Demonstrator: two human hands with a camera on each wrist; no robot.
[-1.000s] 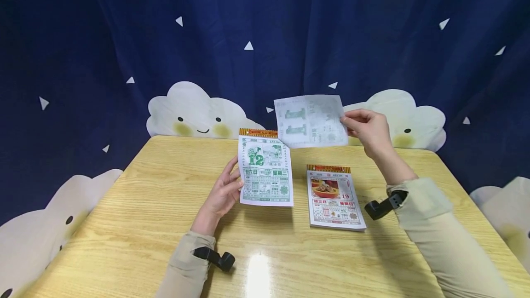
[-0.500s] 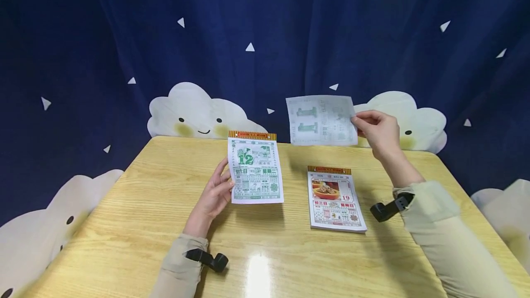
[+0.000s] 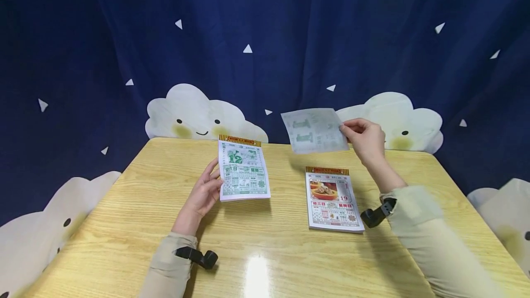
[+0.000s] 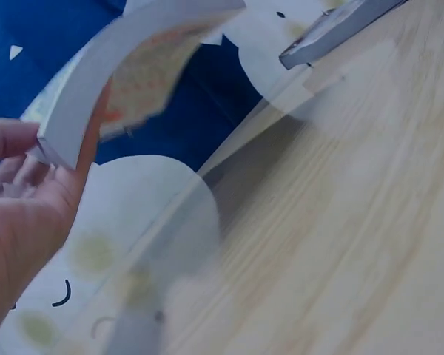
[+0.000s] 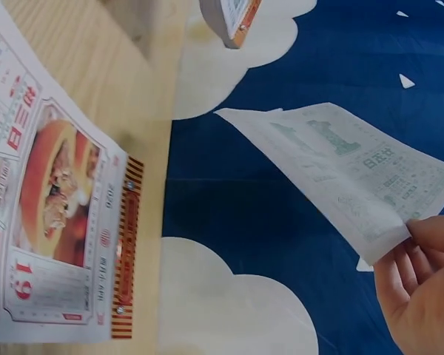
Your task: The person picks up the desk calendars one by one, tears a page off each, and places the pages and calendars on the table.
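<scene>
My left hand (image 3: 204,192) grips a tear-off calendar pad (image 3: 243,169) by its left edge, above the table; its top page is green and reads 12. In the left wrist view the thick pad (image 4: 96,81) bends between thumb and fingers. My right hand (image 3: 366,140) pinches a loose calendar page (image 3: 315,131) by its right edge, in the air behind the table's middle. The page's thin back shows a faint 11 through it. Below that hand a second calendar (image 3: 334,201), with a red 19 and a food picture, lies flat on the table.
The light wooden table (image 3: 124,224) ends at a back edge, with a dark blue curtain (image 3: 215,36) behind it. White cloud shapes (image 3: 198,114) decorate the curtain's lower part.
The left hand has moved left and a little down with the calendar pad, away from the loose page. The right hand went right with the page, then came back left and lower.
</scene>
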